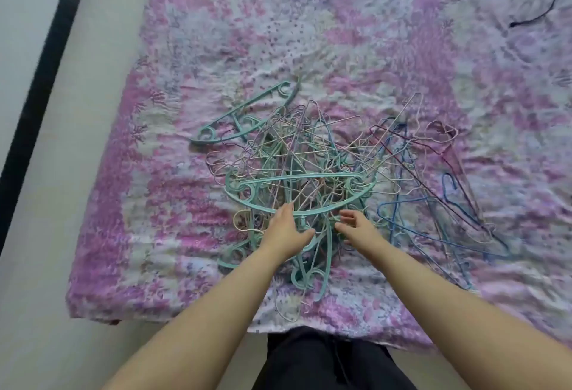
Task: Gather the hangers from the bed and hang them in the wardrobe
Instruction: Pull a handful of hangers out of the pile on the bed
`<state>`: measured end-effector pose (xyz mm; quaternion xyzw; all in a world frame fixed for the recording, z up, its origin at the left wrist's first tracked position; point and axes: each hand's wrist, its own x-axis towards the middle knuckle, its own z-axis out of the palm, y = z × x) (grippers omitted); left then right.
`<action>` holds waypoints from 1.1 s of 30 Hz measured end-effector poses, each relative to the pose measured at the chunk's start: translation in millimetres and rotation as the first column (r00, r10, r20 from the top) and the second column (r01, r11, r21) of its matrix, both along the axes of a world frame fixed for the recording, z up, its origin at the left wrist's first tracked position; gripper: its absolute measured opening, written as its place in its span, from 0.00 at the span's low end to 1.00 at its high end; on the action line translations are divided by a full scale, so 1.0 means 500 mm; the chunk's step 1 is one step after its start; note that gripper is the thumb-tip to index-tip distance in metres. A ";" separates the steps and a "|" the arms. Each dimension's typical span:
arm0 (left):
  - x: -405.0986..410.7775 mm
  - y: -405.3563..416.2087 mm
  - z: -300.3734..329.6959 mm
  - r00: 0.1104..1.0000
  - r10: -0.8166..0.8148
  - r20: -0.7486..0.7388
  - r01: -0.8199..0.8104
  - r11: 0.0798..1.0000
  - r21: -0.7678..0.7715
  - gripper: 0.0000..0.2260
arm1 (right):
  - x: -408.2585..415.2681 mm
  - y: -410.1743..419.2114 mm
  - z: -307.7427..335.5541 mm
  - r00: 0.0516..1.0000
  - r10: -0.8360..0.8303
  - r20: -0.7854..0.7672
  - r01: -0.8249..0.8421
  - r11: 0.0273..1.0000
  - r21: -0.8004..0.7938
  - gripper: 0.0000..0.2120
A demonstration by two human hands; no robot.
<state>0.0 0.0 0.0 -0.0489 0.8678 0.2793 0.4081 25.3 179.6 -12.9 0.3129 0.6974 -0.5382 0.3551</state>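
Reaching w/ left hand & right hand, both spread, gripping nothing, into tangled hangers at frame centre. Best scooping from pile edges, lifting slow, avoiding snags.

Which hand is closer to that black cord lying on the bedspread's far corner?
Right. The right hand lies below the thin black cord, nearer its side; the left hand is farther left. Neither touches it.
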 end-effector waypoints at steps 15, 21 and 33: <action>-0.124 0.164 -0.222 0.977 -0.174 0.126 0.204 0.933 -0.296 0.54 | -0.114 0.107 -0.185 0.967 -0.255 -0.006 0.252 0.952 0.172 0.48; -0.135 0.163 -0.267 0.957 -0.289 -0.021 0.258 0.884 -0.391 0.51 | -0.153 0.125 -0.242 0.945 -0.312 0.100 0.303 0.948 0.094 0.51; -0.170 0.189 -0.276 0.981 -0.043 0.190 0.068 0.989 -0.129 0.50 | -0.147 0.121 -0.248 0.938 -0.315 0.146 0.317 0.948 0.008 0.41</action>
